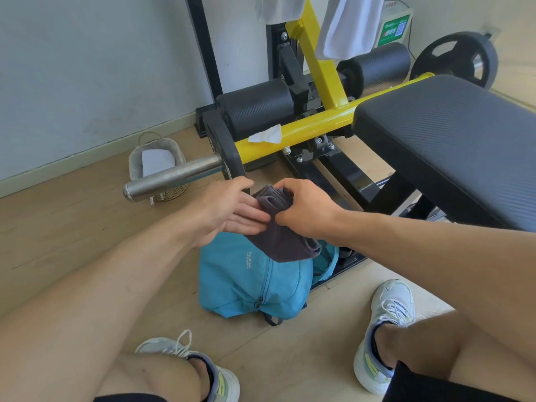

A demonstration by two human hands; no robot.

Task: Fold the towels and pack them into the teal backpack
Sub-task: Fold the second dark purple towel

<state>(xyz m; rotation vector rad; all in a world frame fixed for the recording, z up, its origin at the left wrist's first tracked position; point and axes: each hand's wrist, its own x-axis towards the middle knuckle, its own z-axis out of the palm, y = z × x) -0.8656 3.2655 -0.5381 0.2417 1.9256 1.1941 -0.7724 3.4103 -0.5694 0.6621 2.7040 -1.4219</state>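
A folded dark grey towel (285,242) hangs in the air just above the teal backpack (246,282), which lies on the wooden floor between my feet. My right hand (304,208) grips the towel's upper folded edge with curled fingers. My left hand (232,207) lies against the towel's left side with straight fingers. The backpack's opening (324,262) shows at its right side, partly hidden by the towel. Two white towels (345,27) hang over the yellow machine at the top.
A yellow and black weight machine (313,123) with a padded bench (452,146) stands right behind the backpack. Its steel bar (174,178) sticks out to the left. A wicker basket (158,166) sits by the wall. A white tissue (265,134) lies on the yellow beam.
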